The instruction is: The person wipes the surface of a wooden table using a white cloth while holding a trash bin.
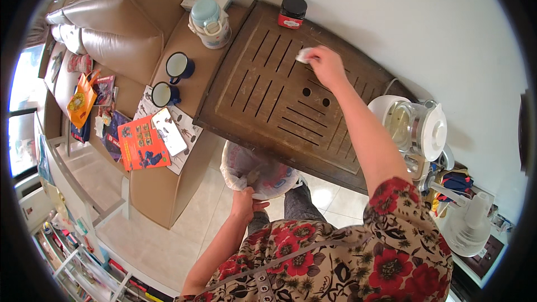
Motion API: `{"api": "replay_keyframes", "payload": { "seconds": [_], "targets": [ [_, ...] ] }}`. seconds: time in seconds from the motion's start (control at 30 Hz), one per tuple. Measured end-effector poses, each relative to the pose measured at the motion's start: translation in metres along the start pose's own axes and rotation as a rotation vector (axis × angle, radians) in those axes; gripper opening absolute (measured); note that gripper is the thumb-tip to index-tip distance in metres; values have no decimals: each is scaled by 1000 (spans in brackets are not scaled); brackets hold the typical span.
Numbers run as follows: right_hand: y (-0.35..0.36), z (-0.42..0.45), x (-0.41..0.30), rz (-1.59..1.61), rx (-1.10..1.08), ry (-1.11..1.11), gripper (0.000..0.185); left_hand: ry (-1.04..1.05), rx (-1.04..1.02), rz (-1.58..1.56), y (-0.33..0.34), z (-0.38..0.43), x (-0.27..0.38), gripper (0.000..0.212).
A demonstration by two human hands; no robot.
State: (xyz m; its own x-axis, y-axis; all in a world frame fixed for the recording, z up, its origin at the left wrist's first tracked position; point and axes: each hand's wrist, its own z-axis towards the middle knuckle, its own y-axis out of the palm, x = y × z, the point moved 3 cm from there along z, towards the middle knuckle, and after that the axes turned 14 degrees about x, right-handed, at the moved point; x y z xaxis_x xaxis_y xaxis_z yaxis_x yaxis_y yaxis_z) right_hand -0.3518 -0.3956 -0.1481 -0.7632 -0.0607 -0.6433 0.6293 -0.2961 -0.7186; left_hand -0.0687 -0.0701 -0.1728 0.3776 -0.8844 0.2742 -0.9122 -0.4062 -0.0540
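My right hand (326,67) pinches a crumpled white tissue (305,55) on or just above a dark slatted wooden tea tray table (235,113). Its slots and two round holes lie around and below the hand. My left hand (246,204) grips the rim of a waste bin (226,167) lined with a thin plastic bag. The bin is at the table's front edge, partly hidden under it. A dark-lidded jar with a red label (292,12) stands at the table's back edge, beyond my right hand.
A glass electric kettle (413,128) stands at the table's right end. On the tan leather sofa (144,201) to the left are two enamel mugs (179,66), a lidded bottle (209,23), an orange booklet (142,142) and a phone (169,132). A white wall (402,21) rises behind the table.
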Motion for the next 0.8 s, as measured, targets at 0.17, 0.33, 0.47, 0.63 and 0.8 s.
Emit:
{"api": "replay_keyframes", "payload": {
  "seconds": [0.17,0.33,0.47,0.63,0.8],
  "targets": [
    [-84,-22,91,-394,693,360,11,22,-68,-10,6,4,-1,58],
    [-77,-5,97,-393,421,476,11,-8,-39,25,10,4,2,61],
    [-45,10,33,-140,307,182,18,36,-16,55,15,-5,8,57],
    [-28,71,-74,-119,165,-10,30,38,-9,5,7,-3,11,58],
    [-2,116,-88,-626,-139,-194,61,39,-8,0,11,-4,7,56]
  ]
}}
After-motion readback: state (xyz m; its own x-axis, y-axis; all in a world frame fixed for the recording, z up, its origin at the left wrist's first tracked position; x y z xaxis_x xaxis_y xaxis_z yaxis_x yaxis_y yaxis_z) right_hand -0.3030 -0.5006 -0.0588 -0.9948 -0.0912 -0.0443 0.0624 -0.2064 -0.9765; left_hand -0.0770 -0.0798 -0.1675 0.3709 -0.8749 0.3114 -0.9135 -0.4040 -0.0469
